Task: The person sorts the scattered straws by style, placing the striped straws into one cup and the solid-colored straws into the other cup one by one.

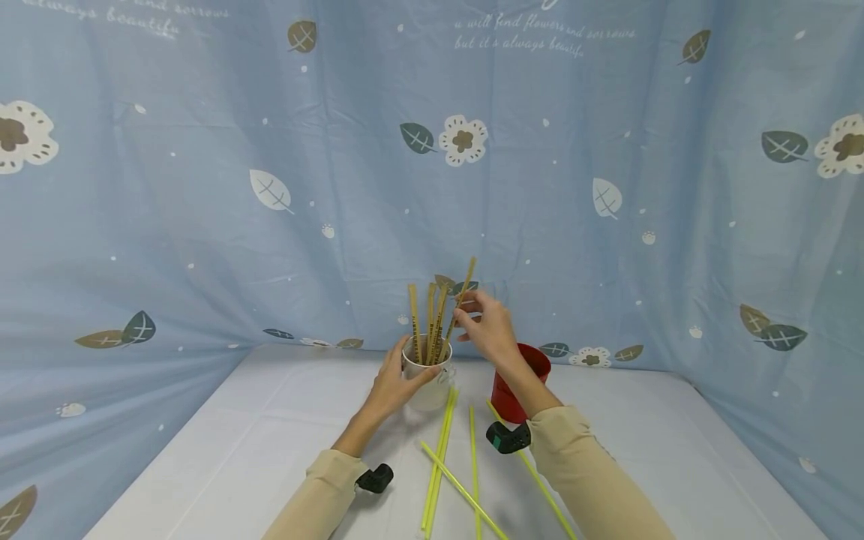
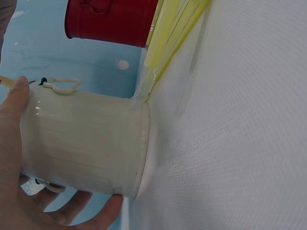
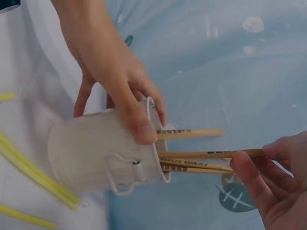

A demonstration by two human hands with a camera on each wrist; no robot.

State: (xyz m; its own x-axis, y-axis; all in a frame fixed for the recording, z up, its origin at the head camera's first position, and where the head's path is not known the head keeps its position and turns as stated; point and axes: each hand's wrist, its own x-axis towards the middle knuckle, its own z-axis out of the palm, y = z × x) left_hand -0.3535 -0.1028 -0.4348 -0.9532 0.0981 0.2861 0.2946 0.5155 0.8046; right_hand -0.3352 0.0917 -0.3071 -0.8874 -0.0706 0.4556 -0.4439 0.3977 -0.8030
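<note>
The right hand [image 1: 487, 326] pinches a printed bamboo chopstick [image 3: 196, 155] near its upper end, between thumb and finger; the lower end lies within the mouth of the white pail [image 1: 428, 390]. The left hand [image 1: 391, 382] grips that pail, thumb at the near rim and fingers around the far side, and the pail stands upright on the white cloth [image 1: 270, 420]. Expect the chopstick to be light and stiff, dry rather than slippery, and liable to snap only under hard bending; take hold of the upper third, clear of the rim. The pail (thin painted metal, by its look) should be rigid but light enough to tip, so support it at the wall rather than by its small wire handle [image 3: 123, 193]. Other chopsticks [image 1: 415, 315] lean inside the same pail, close beside the held one, and could catch or drag against it. The red pail [image 1: 506, 397] stands to the right, partly hidden by the right forearm; its contents cannot be made out. Yellow straws [image 2: 165, 36] in clear sleeves lie on the cloth toward the person, some with their ends at the white pail's base, where they could hinder sliding it.
</note>
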